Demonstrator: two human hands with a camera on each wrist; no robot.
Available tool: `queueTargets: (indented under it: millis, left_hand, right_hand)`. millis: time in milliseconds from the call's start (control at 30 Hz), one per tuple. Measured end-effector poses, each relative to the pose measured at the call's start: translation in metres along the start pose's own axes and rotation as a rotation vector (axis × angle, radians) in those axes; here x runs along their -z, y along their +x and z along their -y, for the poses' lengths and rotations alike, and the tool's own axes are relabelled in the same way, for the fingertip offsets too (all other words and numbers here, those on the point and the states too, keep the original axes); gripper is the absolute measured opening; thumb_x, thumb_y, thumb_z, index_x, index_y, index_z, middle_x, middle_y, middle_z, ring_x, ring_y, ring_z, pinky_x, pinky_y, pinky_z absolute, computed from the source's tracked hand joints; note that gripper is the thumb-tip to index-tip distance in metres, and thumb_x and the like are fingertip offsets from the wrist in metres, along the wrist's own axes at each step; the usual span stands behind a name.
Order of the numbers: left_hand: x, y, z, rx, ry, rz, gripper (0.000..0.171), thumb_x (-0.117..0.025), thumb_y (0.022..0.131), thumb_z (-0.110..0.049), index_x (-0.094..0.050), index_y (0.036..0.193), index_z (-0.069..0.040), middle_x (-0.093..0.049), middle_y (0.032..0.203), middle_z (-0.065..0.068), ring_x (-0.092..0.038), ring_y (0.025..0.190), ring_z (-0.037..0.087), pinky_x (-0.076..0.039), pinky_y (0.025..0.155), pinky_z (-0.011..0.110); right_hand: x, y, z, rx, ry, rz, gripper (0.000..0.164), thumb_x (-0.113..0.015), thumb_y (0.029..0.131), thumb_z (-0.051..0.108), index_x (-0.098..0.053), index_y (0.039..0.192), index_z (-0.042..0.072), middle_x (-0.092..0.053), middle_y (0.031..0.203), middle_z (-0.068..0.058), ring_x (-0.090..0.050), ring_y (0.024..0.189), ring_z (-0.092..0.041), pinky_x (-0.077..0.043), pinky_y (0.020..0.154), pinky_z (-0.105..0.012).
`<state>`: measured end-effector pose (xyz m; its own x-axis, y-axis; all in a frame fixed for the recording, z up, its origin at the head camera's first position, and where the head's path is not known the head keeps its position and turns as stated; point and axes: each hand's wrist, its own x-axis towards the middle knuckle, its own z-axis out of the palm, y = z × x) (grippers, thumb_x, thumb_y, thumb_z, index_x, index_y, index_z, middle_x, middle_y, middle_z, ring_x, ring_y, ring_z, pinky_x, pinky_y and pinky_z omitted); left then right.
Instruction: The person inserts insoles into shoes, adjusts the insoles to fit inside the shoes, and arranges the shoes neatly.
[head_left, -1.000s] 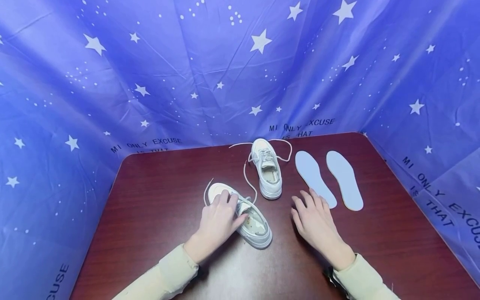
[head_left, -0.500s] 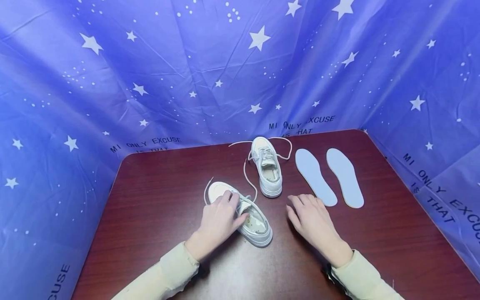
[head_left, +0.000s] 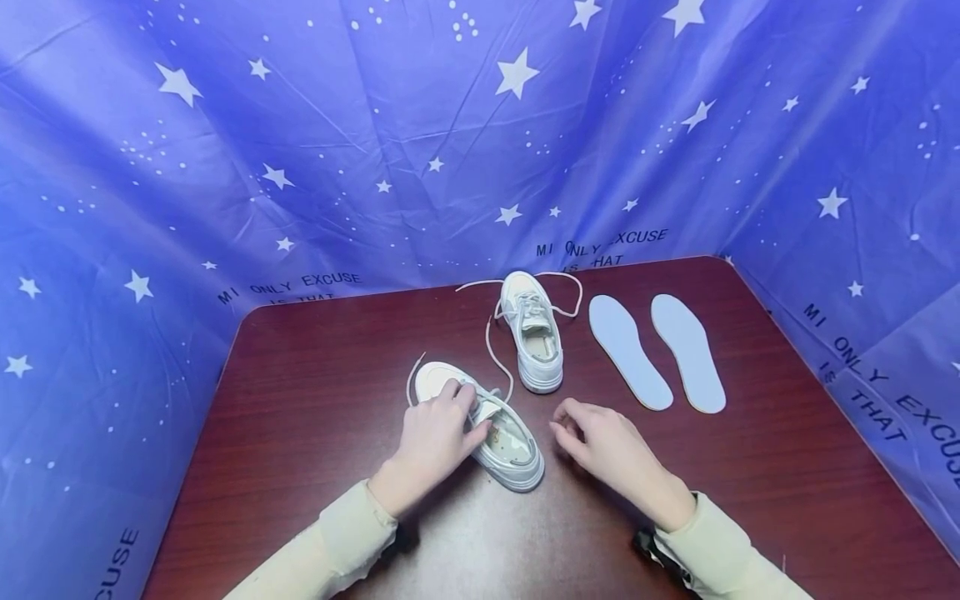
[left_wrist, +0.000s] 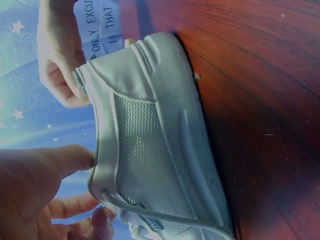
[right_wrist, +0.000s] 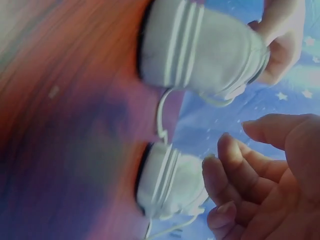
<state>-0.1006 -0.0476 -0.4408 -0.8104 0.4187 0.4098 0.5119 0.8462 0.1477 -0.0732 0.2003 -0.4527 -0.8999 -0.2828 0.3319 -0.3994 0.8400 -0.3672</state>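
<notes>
My left hand holds a white lace-up sneaker lying with its toe to the far left. In the left wrist view the thumb meets the collar of its mesh side, while the curled fingertips are at the tongue and laces. Right of the heel hovers my right hand, fingers bent loosely and holding nothing; the right wrist view shows a gap between thumb and fingertips. Behind stands the matching sneaker, its laces loose. Two white insoles lie side by side to its right.
The dark red wooden table has rounded back corners. A blue curtain with white stars hangs close along its back and sides. One loose shoelace trails between the two sneakers.
My right hand has moved left, away from the insoles and toward the near sneaker's heel, and its fingers have curled in. The left hand stays on the sneaker.
</notes>
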Motion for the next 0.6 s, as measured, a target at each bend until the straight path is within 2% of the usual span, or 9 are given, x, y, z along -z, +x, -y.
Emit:
queueTargets:
  millis: [267,600]
  left_hand:
    - [0.000,0.000,0.002,0.033,-0.039,0.011,0.039,-0.077,0.069,-0.045,-0.054,0.077,-0.016,-0.049,0.075,0.000,-0.051,0.051,0.019,-0.040,0.037,0.036]
    - [0.003,0.001,0.003,0.064,-0.084,0.046,0.039,-0.080,0.065,-0.045,-0.057,0.078,-0.017,-0.050,0.075,-0.001,-0.053,0.054,0.019,-0.040,0.038,0.036]
  right_hand:
    - [0.003,0.007,0.018,0.053,0.081,0.092,0.016,-0.071,0.082,0.024,-0.057,0.074,0.024,-0.046,0.057,0.019,-0.040,0.048,0.005,-0.035,0.046,-0.018]
    - [0.003,0.010,0.026,0.079,-0.010,0.134,0.021,-0.069,0.079,0.027,-0.052,0.067,0.026,-0.047,0.055,0.020,-0.043,0.051,0.002,-0.036,0.044,-0.019]
